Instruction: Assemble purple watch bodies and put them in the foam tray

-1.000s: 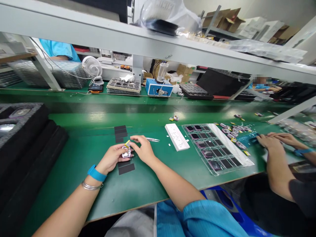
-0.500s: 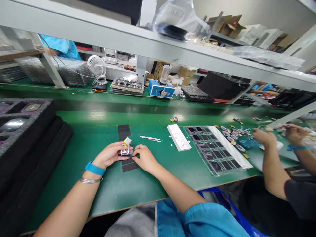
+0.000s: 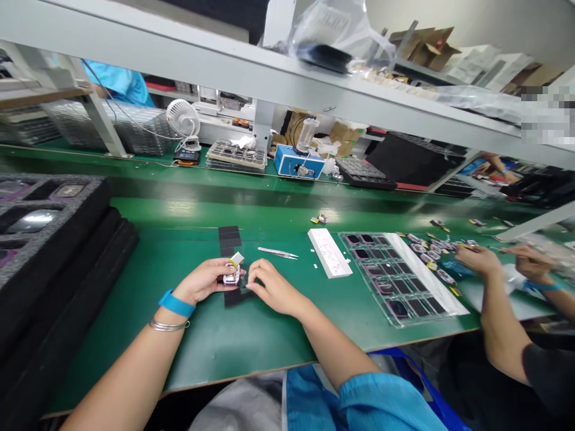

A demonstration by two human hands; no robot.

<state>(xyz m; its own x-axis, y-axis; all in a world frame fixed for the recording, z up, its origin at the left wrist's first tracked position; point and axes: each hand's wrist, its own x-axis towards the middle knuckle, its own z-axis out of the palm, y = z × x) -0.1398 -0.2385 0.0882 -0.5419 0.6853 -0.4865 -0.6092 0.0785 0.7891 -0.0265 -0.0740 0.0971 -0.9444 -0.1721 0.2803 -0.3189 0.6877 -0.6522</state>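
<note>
My left hand (image 3: 204,280) is closed around a small shiny metal part (image 3: 232,275) with a yellow tab (image 3: 236,259) sticking up from it, held just above the green mat (image 3: 188,335). My right hand (image 3: 272,287) sits beside it, fingertips pinched at the edge of a black rectangular pad (image 3: 233,297) lying under the part. More black pads (image 3: 229,237) lie in a strip behind my hands. Metal tweezers (image 3: 277,253) rest on the mat just beyond my right hand.
A white block (image 3: 329,252) and a clear tray of dark parts (image 3: 395,278) lie to the right. A co-worker's hands (image 3: 476,258) work among loose small parts at far right. Black foam trays (image 3: 54,239) stack on the left. A fan (image 3: 182,123) and blue device (image 3: 299,164) stand behind.
My right hand has dropped from the top of the part down to the black pad beside it. The view has shifted slightly; the co-worker's hands have moved about.
</note>
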